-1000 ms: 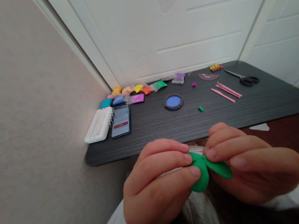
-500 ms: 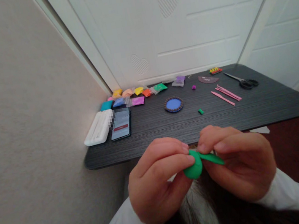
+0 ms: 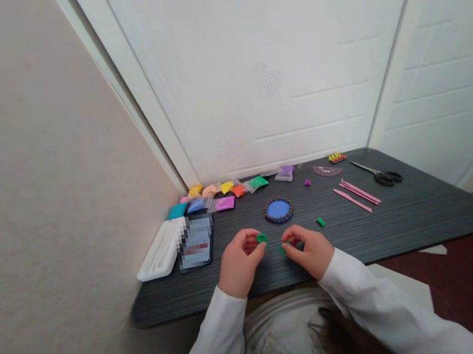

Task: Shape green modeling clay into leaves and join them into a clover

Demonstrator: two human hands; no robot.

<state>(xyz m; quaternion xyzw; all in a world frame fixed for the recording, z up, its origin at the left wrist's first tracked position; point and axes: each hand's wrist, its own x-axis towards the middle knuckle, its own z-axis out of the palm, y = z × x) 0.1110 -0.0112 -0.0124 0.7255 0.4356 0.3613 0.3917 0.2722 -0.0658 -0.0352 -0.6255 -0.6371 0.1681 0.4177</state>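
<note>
Over the front part of the table, my left hand (image 3: 241, 263) pinches a rounded piece of green clay (image 3: 262, 238) between thumb and fingers. A short gap to the right, my right hand (image 3: 308, 249) pinches another flat bit of green clay (image 3: 284, 248), partly covered by its fingers. Just beyond both hands lies a blue disc (image 3: 278, 210) ringed with small brown balls. A small green clay block (image 3: 321, 222) rests on the table to the right of my right hand.
The dark table (image 3: 256, 286) carries several colored clay packets (image 3: 225, 203) along the back left. A phone (image 3: 196, 242) and a white case (image 3: 163, 249) lie at left. Pink modelling tools (image 3: 359, 192), scissors (image 3: 380, 173) and a purple clay bit (image 3: 307, 182) lie at right.
My hands have moved forward, away from my body and over the table. The green clay, joined between both hands before, now shows as two separate pieces, one in each hand. The view has tilted up.
</note>
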